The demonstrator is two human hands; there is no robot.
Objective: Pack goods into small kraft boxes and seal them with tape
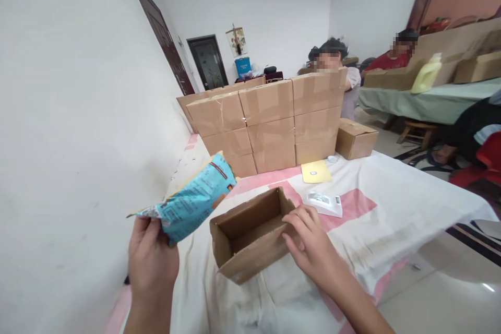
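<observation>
Left hand point(153, 255): fingers clamped on blue plastic pouch point(200, 195), long axis toward 2 o'clock; open brown rectangular cardboard box point(256, 254) at pouch's 4 o'clock, right hand point(311, 237) nearer, fingers at rim, grip unclear

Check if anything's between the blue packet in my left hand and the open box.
Nothing visible stands between the blue packet and the open box; your right hand is at its right end.

Blue bag point(198, 198), eight o'clock: glossy, crinkled plastic on my feed
Open box point(252, 260), six o'clock: matt cardboard
Tablecloth point(391, 245), four o'clock: I see creased cloth
Stacked cartons point(270, 128), twelve o'clock: smooth cardboard
</observation>
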